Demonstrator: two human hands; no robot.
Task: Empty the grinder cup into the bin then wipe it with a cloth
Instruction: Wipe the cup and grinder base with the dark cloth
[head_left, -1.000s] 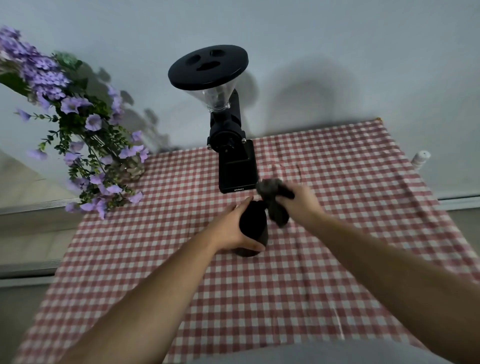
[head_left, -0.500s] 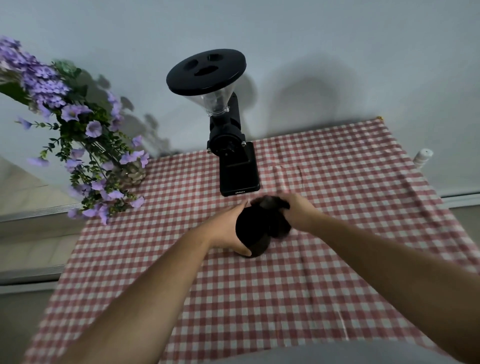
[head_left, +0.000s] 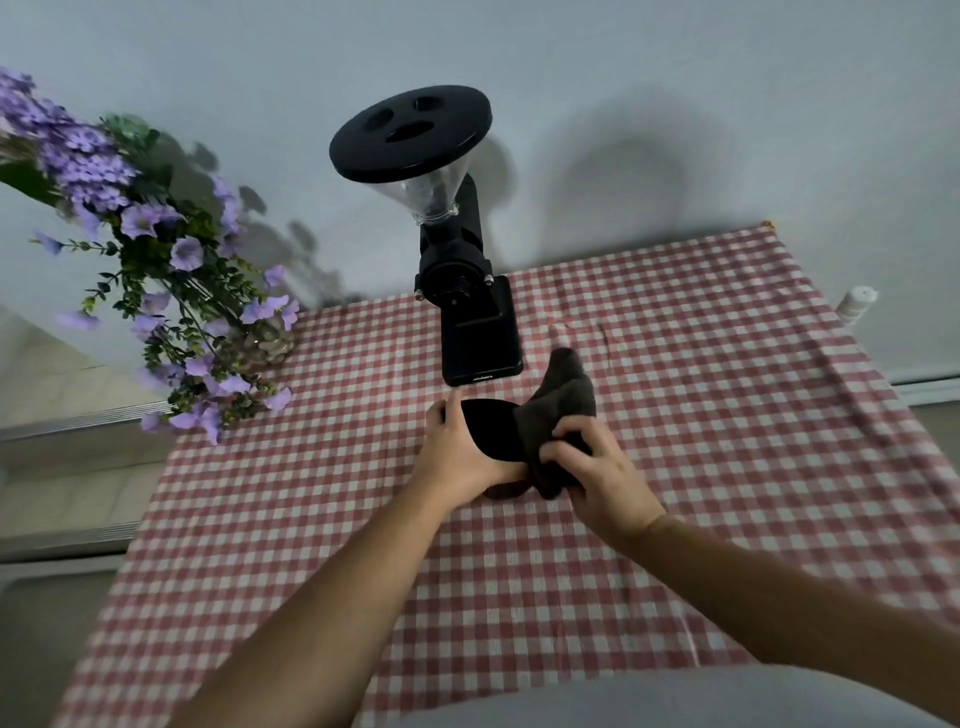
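The black grinder cup (head_left: 491, 428) is held just above the checked tablecloth, in front of the grinder. My left hand (head_left: 460, 457) grips the cup from its left side. My right hand (head_left: 597, 475) is closed on a dark grey cloth (head_left: 558, 410), which is pressed against the cup's right side and drapes over its rim. One end of the cloth sticks up towards the grinder. The bin is not in view.
A black coffee grinder (head_left: 467, 306) with a clear hopper and black lid stands at the table's back. A vase of purple flowers (head_left: 171, 280) sits at the back left. The red-and-white checked cloth (head_left: 701, 415) covers the table. A small white bottle (head_left: 854, 304) stands past the right edge.
My right hand has drawn back towards me along the cup's right side, dragging the cloth so its end now sticks up. The left hand keeps its grip on the cup.
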